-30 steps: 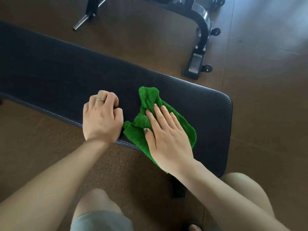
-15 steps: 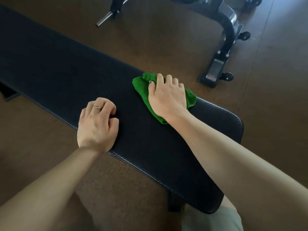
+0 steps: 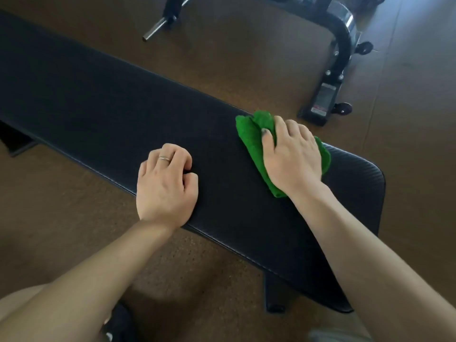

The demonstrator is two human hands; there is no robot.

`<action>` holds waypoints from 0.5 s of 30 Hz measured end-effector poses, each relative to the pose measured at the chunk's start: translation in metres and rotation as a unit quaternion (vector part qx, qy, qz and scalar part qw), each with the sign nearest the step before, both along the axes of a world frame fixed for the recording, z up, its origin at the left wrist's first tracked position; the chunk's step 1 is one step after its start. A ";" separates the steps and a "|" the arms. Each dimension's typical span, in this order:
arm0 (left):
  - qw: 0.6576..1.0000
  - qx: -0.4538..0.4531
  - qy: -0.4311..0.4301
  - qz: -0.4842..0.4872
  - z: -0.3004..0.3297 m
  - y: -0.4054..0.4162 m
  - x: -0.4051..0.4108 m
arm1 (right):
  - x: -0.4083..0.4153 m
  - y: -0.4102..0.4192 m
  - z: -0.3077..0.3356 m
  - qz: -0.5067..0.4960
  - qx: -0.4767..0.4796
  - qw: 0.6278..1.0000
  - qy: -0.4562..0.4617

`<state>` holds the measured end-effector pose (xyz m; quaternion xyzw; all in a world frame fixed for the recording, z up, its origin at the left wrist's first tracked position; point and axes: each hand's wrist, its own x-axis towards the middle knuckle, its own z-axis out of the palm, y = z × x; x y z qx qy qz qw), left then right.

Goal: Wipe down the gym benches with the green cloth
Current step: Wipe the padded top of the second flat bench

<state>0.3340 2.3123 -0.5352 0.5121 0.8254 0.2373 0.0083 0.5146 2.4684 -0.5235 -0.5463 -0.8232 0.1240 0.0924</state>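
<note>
A long black padded gym bench [image 3: 98,99] runs from the upper left to the lower right. The green cloth [image 3: 249,134] lies bunched on the bench's far edge, near its right end. My right hand [image 3: 291,156] lies on top of the cloth, with its fingers curled down over the cloth at the far edge and the thumb on the green fabric. My left hand [image 3: 165,186], wearing a ring, rests on the bench's near edge as a loose fist and holds nothing.
A black machine frame [image 3: 343,53] with small wheels stands on the brown floor beyond the bench's right end. A chrome bar end [image 3: 158,28] sticks out at the top. A bench leg [image 3: 271,294] shows below the pad, and my knee [image 3: 14,299] at the lower left.
My right hand pushed the cloth from the bench's near edge across to its far edge, then a little toward the right end. Its fingers went from flat to curled. The left hand stayed put.
</note>
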 end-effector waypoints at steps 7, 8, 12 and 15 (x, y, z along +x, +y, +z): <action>0.987 0.019 -0.142 -0.076 0.021 0.019 -0.031 | -0.009 -0.049 -0.001 -0.149 -0.051 0.986 -0.057; 0.985 0.022 -0.130 -0.110 0.026 0.026 -0.050 | -0.025 -0.049 -0.002 -0.166 -0.048 0.984 -0.053; 0.984 0.015 0.011 -0.176 0.018 0.055 -0.126 | -0.110 -0.041 -0.006 -0.167 -0.033 0.985 -0.024; 0.982 -0.009 0.024 -0.189 0.011 0.060 -0.130 | -0.152 -0.037 0.000 -0.145 -0.040 0.989 -0.018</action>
